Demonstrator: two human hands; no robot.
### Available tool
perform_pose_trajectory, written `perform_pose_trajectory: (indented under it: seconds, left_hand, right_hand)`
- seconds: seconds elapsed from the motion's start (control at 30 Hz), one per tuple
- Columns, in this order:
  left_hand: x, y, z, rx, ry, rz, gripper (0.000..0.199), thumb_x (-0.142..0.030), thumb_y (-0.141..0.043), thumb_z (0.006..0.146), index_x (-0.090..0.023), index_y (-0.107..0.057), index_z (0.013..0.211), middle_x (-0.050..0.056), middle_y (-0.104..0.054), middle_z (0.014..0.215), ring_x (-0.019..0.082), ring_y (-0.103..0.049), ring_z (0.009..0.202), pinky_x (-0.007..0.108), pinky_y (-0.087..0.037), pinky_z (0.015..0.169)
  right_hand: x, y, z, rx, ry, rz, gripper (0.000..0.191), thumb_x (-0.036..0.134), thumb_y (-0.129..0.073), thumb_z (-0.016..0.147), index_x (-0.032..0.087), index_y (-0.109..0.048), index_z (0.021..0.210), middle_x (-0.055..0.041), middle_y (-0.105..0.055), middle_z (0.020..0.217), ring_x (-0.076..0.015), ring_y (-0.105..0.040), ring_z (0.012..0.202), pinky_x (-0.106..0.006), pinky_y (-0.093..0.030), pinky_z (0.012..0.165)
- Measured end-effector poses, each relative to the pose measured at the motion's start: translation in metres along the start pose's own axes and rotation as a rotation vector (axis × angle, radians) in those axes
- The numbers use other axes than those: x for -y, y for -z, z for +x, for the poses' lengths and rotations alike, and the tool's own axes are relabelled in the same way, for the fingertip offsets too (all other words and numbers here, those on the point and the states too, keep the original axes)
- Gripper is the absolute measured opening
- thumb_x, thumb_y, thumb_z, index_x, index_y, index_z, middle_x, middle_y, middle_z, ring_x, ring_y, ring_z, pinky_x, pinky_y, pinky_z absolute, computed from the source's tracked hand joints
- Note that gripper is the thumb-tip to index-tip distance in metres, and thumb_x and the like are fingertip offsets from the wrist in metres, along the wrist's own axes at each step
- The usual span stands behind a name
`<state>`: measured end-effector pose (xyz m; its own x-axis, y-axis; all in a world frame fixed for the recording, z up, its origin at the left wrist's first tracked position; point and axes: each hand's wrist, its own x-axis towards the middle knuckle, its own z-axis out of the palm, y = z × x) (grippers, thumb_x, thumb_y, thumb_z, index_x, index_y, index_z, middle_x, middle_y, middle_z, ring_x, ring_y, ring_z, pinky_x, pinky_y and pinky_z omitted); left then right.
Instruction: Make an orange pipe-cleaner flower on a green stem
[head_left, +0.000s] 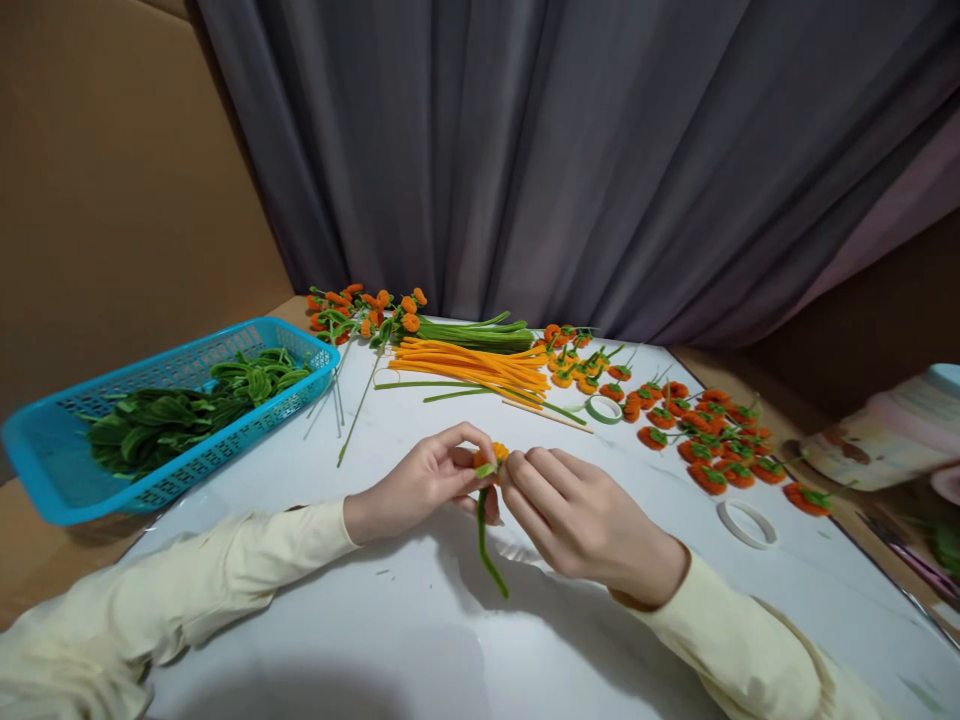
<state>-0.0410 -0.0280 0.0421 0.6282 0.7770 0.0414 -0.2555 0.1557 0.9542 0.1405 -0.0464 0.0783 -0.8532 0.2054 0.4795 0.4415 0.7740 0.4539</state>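
Between my hands, above the white table, is a small orange-yellow pipe-cleaner flower (487,457). My left hand (431,475) is closed in a pinch around it. A green pipe cleaner (487,555) is at the flower's base, and its free end hangs below my fingers in a curve. Pressed against the flower's right side, my right hand (581,510) has its fingers closed at the base. Its fingertips are partly hidden, so I cannot tell exactly which strand they pinch.
A blue basket (56,430) of green leaves stands left. Orange pipe cleaners (472,368) and green pipe cleaners (480,335) lie at the back, near a wooden stick (551,416). Finished-looking orange flowers (709,450) spread right, beside a green tape roll (604,409) and a white ring (748,524).
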Motion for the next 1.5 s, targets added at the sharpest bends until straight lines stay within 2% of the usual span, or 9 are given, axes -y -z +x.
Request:
perform_pose_trajectory:
  seconds: [0.2, 0.37, 0.67, 0.87, 1.07, 1.17, 1.3, 1.4, 1.5]
  left_hand:
    - [-0.002, -0.009, -0.005, -0.088, -0.168, 0.225, 0.004, -0.016, -0.051, 0.083, -0.018, -0.054, 0.083, -0.001, -0.056, 0.075, 0.01, -0.059, 0.065, 0.021, -0.045, 0.062]
    - [0.0, -0.009, -0.006, -0.092, -0.318, 0.447, 0.009, -0.012, -0.047, 0.083, -0.016, -0.055, 0.084, 0.0, -0.057, 0.073, 0.01, -0.058, 0.065, 0.022, -0.046, 0.063]
    - [-0.007, -0.011, -0.003, -0.01, -0.177, 0.3, 0.01, -0.01, -0.043, 0.084, -0.018, -0.047, 0.089, -0.002, -0.057, 0.07, 0.012, -0.062, 0.064, 0.024, -0.049, 0.061]
    - [-0.001, -0.007, -0.006, -0.058, -0.427, 0.7, 0.017, -0.008, -0.041, 0.085, -0.017, -0.052, 0.094, 0.002, -0.06, 0.075, 0.011, -0.06, 0.068, 0.023, -0.047, 0.066]
    - [0.004, 0.005, -0.01, 0.055, -0.655, 1.052, 0.03, -0.004, -0.038, 0.084, -0.016, -0.054, 0.107, 0.008, -0.06, 0.086, 0.014, -0.055, 0.075, 0.023, -0.044, 0.065]
    - [0.003, 0.006, -0.011, 0.083, -0.601, 1.027, 0.025, -0.009, -0.041, 0.086, -0.016, -0.053, 0.107, 0.008, -0.061, 0.088, 0.014, -0.056, 0.076, 0.023, -0.045, 0.067]
    - [0.0, 0.002, -0.009, 0.015, -0.373, 0.752, 0.013, -0.019, -0.044, 0.089, -0.017, -0.053, 0.098, 0.006, -0.062, 0.088, 0.012, -0.058, 0.074, 0.022, -0.046, 0.067]
    - [-0.003, -0.001, -0.006, -0.031, -0.167, 0.382, 0.011, -0.027, -0.045, 0.089, -0.018, -0.047, 0.096, 0.004, -0.062, 0.083, 0.014, -0.062, 0.076, 0.026, -0.05, 0.07]
    - [-0.008, -0.002, -0.003, -0.035, -0.056, 0.146, 0.015, -0.03, -0.046, 0.089, -0.019, -0.042, 0.098, 0.004, -0.064, 0.081, 0.017, -0.065, 0.077, 0.033, -0.052, 0.073]
  right_hand:
    - [0.01, 0.009, 0.005, -0.021, -0.2, 0.063, 0.033, 0.002, -0.029, 0.085, 0.014, -0.052, 0.064, -0.0052, -0.044, 0.061, -0.017, -0.037, 0.057, -0.03, -0.025, 0.046]
    - [0.011, 0.008, 0.001, 0.024, -0.41, 0.316, 0.025, -0.001, -0.031, 0.077, 0.015, -0.05, 0.069, -0.0046, -0.047, 0.065, -0.0159, -0.039, 0.06, -0.027, -0.029, 0.049]
    - [0.008, 0.009, 0.001, 0.072, -0.405, 0.291, 0.026, -0.002, -0.031, 0.071, 0.013, -0.051, 0.077, -0.0072, -0.051, 0.072, -0.0179, -0.045, 0.066, -0.026, -0.031, 0.051]
    - [0.007, 0.004, 0.003, 0.019, -0.709, 0.729, 0.018, 0.006, -0.038, 0.077, 0.014, -0.054, 0.074, -0.0041, -0.054, 0.067, -0.0136, -0.047, 0.059, -0.023, -0.036, 0.053]
    - [-0.008, 0.005, 0.01, 0.287, -1.112, 1.34, 0.014, 0.022, -0.051, 0.075, 0.013, -0.053, 0.065, 0.0003, -0.05, 0.057, -0.0105, -0.047, 0.049, -0.022, -0.04, 0.048]
    - [-0.015, 0.002, 0.009, 0.376, -1.153, 1.514, 0.015, 0.025, -0.054, 0.071, 0.012, -0.053, 0.063, 0.0003, -0.05, 0.057, -0.0095, -0.047, 0.049, -0.021, -0.042, 0.049]
    - [-0.018, 0.001, 0.007, 0.439, -1.066, 1.473, 0.016, 0.024, -0.053, 0.074, 0.012, -0.054, 0.064, -0.0009, -0.052, 0.059, -0.0091, -0.047, 0.049, -0.02, -0.042, 0.047]
    - [-0.017, 0.003, 0.006, 0.363, -0.945, 1.269, 0.017, 0.024, -0.049, 0.082, 0.013, -0.056, 0.07, -0.0017, -0.056, 0.064, -0.0091, -0.048, 0.049, -0.02, -0.042, 0.047]
    - [-0.016, 0.009, 0.001, 0.157, -0.733, 0.879, 0.012, 0.018, -0.047, 0.086, 0.014, -0.057, 0.081, -0.0042, -0.06, 0.074, -0.0126, -0.055, 0.062, -0.023, -0.044, 0.056]
